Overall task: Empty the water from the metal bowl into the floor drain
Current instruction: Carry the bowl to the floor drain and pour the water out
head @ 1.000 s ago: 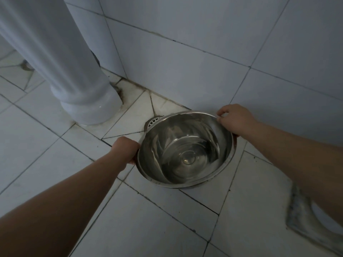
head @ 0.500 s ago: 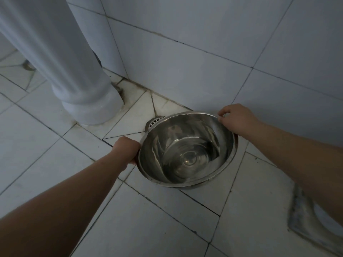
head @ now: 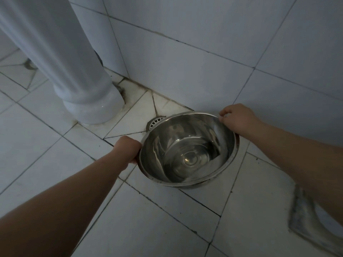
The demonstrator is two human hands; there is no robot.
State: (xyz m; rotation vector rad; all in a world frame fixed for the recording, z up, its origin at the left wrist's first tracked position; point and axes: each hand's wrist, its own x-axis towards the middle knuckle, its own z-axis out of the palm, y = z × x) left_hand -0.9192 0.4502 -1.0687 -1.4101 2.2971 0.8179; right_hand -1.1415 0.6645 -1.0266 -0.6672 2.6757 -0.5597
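Note:
A shiny metal bowl [head: 187, 151] hangs low over the tiled floor by the wall, holding a shallow pool of water at its bottom. My left hand [head: 127, 148] grips its near left rim. My right hand [head: 237, 119] grips the far right rim. The round white floor drain [head: 155, 121] shows just past the bowl's far left edge; most of its grate is hidden behind the bowl.
A white ceramic pedestal [head: 89, 101] stands on the floor to the left of the drain. The tiled wall [head: 204, 67] rises right behind the bowl. A rough patched floor spot [head: 304, 217] lies at the lower right.
The bowl and both hands have barely shifted. The water inside has rippled slightly.

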